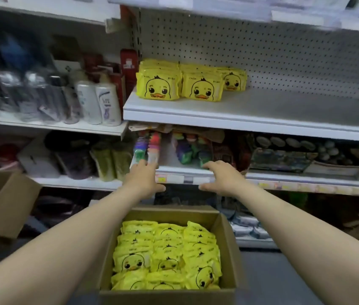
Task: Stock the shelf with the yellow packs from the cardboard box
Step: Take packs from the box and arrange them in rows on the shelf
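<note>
The box (pixel 229 243) sits nearest, open and filled with rows of yellow packs (pixel 167 254). Above it both bare arms reach forward. The left hand (pixel 145 178) and right hand (pixel 220 178) hold nothing, their fingers spread and loosely straight, in front of the lower shelf edge (pixel 183 178); whether they touch it is unclear. Farther up, the white shelf (pixel 262 115) carries three rows of stocked packs (pixel 202 86) at its left end, upright against the pegboard (pixel 284 58).
</note>
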Available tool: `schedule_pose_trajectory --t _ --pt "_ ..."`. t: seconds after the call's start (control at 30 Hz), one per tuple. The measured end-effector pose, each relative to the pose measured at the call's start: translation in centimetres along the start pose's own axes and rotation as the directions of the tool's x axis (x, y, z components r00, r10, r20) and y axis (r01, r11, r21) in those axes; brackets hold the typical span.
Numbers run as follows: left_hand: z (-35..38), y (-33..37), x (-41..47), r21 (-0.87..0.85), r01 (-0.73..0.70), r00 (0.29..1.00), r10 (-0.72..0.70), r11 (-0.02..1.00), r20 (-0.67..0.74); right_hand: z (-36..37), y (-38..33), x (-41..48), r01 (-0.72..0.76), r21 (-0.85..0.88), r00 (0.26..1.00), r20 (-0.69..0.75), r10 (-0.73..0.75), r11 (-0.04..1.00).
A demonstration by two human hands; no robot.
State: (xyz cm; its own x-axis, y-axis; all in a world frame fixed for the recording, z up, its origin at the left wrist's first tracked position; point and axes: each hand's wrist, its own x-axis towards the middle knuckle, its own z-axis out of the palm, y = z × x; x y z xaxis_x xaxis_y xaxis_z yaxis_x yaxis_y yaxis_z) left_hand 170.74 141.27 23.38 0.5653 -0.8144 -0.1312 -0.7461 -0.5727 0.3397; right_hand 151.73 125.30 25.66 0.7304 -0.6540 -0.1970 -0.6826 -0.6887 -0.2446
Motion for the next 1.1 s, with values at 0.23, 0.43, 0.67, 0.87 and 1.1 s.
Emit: schedule_pose_trajectory --t 0.23,0.43,0.67,0.87,1.1 --pt "8.3 -3.8 -1.3 0.019 0.121 0.967 -0.122 0.993 0.223 9.4 2.1 1.3 -0.034 0.044 0.972 0.234 0.023 0.998" --pt "15.6 -6.4 -2.4 0.009 0.281 0.878 -0.261 0.96 0.401 17.6 4.1 2.0 -0.096 0.095 0.901 0.431 0.046 0.991" --pt "22.0 -10.3 -3.2 -0.019 0.449 0.785 -0.385 0.893 0.485 25.6 4.8 4.6 -0.133 0.137 0.813 0.581 0.029 0.982" --pt "25.9 -13.9 -2.8 -0.016 0.507 0.756 -0.436 0.862 0.488 32.2 4.2 6.7 -0.123 0.141 0.786 0.618 0.009 0.982" --pt "30.3 -17.1 -1.4 -0.031 0.405 0.853 -0.366 0.914 0.372 38.0 3.6 7.9 -0.056 0.148 0.797 0.602 -0.045 0.987"
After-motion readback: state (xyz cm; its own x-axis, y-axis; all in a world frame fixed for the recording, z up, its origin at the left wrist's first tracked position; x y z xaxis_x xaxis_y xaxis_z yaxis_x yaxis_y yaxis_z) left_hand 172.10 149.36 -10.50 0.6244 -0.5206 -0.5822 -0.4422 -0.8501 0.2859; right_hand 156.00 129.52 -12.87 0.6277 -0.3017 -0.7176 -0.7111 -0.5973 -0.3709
